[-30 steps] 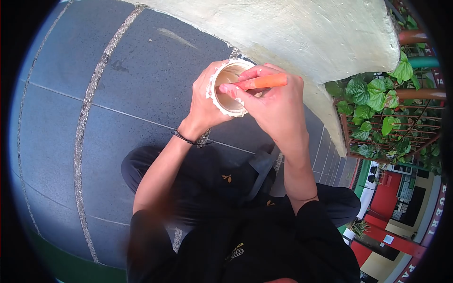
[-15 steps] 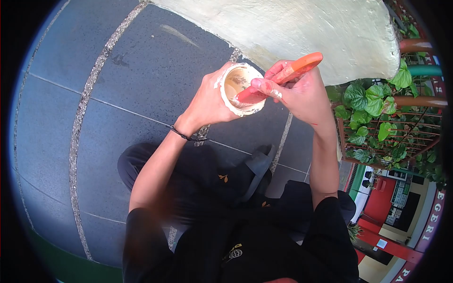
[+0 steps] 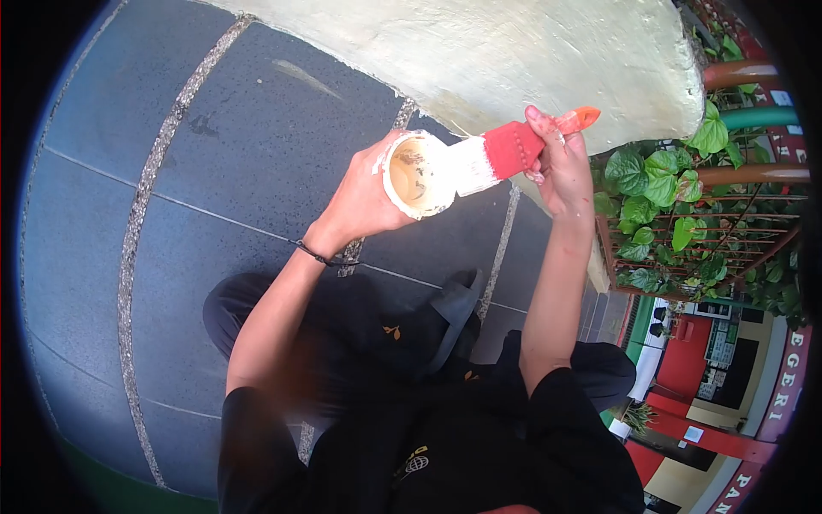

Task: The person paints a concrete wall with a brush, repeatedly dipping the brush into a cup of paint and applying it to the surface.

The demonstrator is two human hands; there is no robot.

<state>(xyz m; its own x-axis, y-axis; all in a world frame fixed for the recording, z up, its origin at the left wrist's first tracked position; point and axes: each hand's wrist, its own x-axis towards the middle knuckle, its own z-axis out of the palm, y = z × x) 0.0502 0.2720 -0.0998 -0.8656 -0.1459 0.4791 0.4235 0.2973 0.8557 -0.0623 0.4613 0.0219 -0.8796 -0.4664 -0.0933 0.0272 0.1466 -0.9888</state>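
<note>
My left hand (image 3: 366, 190) is wrapped round a paint pot (image 3: 438, 199), its open mouth facing me. Cream paint coats the pot's rim and inside, with dark flecks on the inner wall. In my right hand (image 3: 561, 167) is a paintbrush (image 3: 512, 151) with a red ferrule section and an orange handle. Its bristles are covered in white paint and lie right at the pot's rim, outside the mouth. Paint smears mark the fingers of both hands. Just beyond the brush stands a cream-painted wall (image 3: 548, 64).
Dark grey floor tiles (image 3: 257, 128) with pebbled strips lie below and to the left. My crossed legs and a sandal (image 3: 454, 308) are beneath my arms. Leafy plants (image 3: 659, 184) and a metal fence (image 3: 753, 227) stand at the right, with a red building front (image 3: 685, 360) further off.
My right hand has drawn the paintbrush out of the pot to the right, turning it so the white-coated bristles show. The pot has shifted slightly left in view.
</note>
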